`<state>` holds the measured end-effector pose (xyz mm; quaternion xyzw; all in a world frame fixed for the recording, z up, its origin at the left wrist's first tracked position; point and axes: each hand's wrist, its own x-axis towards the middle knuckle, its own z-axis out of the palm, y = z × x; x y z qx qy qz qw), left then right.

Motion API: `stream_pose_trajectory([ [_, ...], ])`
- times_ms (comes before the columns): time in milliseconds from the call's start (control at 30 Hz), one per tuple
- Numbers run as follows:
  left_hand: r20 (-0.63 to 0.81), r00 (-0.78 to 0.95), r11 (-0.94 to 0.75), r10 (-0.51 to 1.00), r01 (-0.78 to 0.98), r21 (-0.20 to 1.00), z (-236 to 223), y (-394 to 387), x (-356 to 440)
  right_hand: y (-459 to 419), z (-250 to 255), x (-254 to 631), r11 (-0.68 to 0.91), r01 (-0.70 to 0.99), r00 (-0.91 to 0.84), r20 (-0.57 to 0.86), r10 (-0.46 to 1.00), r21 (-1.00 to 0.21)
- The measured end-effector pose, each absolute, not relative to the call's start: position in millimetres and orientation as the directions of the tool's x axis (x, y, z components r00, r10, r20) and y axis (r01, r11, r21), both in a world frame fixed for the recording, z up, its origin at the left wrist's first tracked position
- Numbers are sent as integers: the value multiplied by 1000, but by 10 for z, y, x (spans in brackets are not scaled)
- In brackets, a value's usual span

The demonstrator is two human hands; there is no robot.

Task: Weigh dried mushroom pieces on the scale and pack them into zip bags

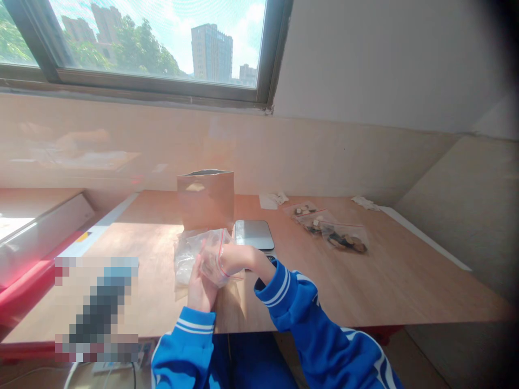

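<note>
A clear zip-lock bag [214, 262] with a red seal line is between my hands above the table. My left hand [201, 289] is closed on the bag from below and the left. My right hand [233, 258] reaches through the bag's opening, with its fingers inside the plastic. Those fingers are too unclear through the film to tell their pose or whether they hold anything. Under and behind this bag lies a pile of clear plastic bags [184, 265]. Just behind my right hand sits a flat scale [254, 235] with a silver top, its front partly covered by my arm.
A brown paper bag [206, 200] with a cut-out handle stands at the back. Several zip-lock bags [345, 236] with dark and tan pieces lie to the right. Crumpled white paper [272, 200] rests near the wall. A blurred-out dark object [103, 302] is at the left.
</note>
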<state>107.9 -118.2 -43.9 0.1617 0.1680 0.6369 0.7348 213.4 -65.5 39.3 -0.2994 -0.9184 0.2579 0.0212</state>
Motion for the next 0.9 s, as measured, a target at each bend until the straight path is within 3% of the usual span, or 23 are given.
stream_pose_trajectory([
  [200, -111, 89, 131, 990, -872, 471, -472, -1168, 1050, -695, 512, 2273, 612, 531, -808, -135, 573, -586],
  [300, -115, 76, 122, 990, -874, 470, -463, -1167, 1048, -684, 549, 2347, 555, 481, -799, -79, 596, -678],
  [467, -94, 107, 133, 990, -927, 350, -437, -1158, 1051, -680, 566, 2444, 416, 352, -729, 32, 683, -838],
  [700, -40, 76, 86, 996, -909, 407, -532, -1142, 1020, -677, 545, 2447, 274, 228, -604, 85, 793, -934],
  [900, -47, 145, 152, 988, -917, 370, -761, -1094, 937, -631, 639, 2425, 249, 102, -490, 170, 855, -963],
])
